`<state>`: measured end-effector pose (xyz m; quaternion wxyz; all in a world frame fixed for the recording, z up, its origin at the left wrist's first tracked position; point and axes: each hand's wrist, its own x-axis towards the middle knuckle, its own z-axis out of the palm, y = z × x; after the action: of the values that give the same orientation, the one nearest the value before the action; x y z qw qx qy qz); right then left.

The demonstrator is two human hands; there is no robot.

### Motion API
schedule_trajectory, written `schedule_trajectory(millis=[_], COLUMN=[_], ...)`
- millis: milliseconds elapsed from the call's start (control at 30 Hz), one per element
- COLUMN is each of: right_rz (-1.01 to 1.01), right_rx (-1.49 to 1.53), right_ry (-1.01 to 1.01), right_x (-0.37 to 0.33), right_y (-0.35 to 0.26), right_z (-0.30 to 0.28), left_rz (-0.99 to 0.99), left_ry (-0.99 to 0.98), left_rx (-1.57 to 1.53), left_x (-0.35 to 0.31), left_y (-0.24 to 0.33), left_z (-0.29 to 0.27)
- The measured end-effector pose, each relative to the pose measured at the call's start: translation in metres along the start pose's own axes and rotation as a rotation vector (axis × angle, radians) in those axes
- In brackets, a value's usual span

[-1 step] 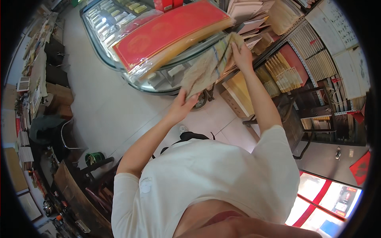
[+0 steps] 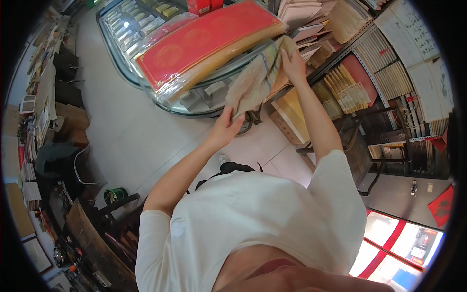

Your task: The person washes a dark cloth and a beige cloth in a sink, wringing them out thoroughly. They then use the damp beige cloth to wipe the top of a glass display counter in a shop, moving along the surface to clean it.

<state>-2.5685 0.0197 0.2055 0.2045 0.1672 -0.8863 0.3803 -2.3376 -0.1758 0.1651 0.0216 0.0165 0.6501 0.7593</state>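
Both hands hold one beige, loosely folded cloth with a blue stripe (image 2: pixel 258 80) against the right end of the curved glass display counter (image 2: pixel 194 104). The left hand (image 2: pixel 224 127) grips the cloth's lower end, fingers closed around the fabric. The right hand (image 2: pixel 293 61) pins the upper end, fingers curled over it near the stacked paper goods (image 2: pixel 304 22). The earlier frame and the present one coincide in time and show no displacement: cloth, hands and forearms occupy the same positions. The cloth therefore hangs stretched between the two grips, clear of the floor. A flat red pack in clear plastic wrap (image 2: pixel 209 41) lies across the counter top, just left of the cloth.
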Motion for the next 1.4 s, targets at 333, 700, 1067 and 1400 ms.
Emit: schedule_trajectory(millis=[333,700,1067,1400], right_rz=[-0.087,-0.429,-0.068,0.077], right_rx=[-0.150,0.306,0.185,-0.089], right_ry=[-0.059,-0.563,-0.657,0.059], right_x=[-0.008,-0.154,-0.170,-0.115], right_y=[-0.033,-0.197,-0.356,-0.454], right_z=[0.075,0.120,0.198,0.327], left_rz=[-0.018,-0.405,0.065,0.064], left_ry=[0.165,0.408,0.585,0.228], left_rx=[-0.156,-0.362,-0.022,-0.032], left_x=[0.051,-0.050,-0.134,-0.035], left_y=[-0.020,-0.016,0.075,0.092], left_z=[-0.018,-0.197,-0.501,-0.571])
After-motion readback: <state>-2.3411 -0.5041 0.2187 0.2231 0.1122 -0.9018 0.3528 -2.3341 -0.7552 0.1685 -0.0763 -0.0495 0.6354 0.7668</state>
